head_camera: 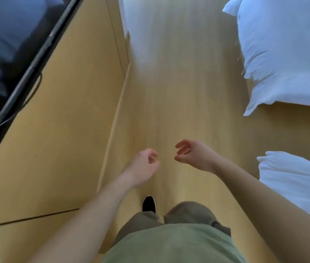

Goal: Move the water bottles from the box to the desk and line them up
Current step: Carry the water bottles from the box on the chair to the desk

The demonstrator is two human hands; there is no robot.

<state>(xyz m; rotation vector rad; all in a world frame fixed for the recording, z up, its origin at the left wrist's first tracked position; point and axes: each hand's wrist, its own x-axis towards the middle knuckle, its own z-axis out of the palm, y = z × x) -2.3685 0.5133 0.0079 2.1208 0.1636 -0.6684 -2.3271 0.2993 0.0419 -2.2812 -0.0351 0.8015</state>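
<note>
Over the wooden floor, at six o'clock, both hands hung loosely curled and held nothing: left hand, right hand; neither bottles nor box showed anywhere, so where they stood cannot be told; a worktop ran at nine o'clock, bedding at two; full bottles would likely be heavy, smooth and slightly yielding, best taken round the body.
</note>
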